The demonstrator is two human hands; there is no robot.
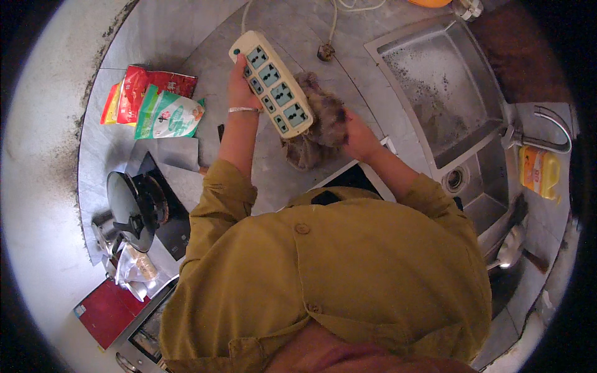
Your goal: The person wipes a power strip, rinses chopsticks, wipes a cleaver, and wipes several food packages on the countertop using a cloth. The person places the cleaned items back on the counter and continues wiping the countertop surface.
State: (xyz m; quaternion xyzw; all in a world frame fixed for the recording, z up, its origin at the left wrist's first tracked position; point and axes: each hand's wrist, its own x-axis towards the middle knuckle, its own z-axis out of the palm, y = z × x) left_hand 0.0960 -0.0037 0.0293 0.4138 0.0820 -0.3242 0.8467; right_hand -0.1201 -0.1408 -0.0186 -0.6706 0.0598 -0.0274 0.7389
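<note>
My left hand (242, 88) grips a cream power strip (273, 84) with green sockets by its left edge, tilted over the grey countertop. A brownish, dirty cloth (324, 112) is bunched in my right hand (359, 137) against the strip's lower right side. Part of the cloth hangs below the strip's near end. The strip's underside and most of my right fingers are hidden. From the strip's far end a white cord (246, 16) runs out of view. A plug (326, 51) on a cord lies on the counter beyond the cloth.
Seasoning bags (170, 114) and a cleaver (178, 153) lie left on the counter (210, 60). A lidded pan (130, 210) sits on a black cooktop (175, 233). Right are a steel sink (438, 88), a faucet (541, 135) and a yellow jug (539, 171).
</note>
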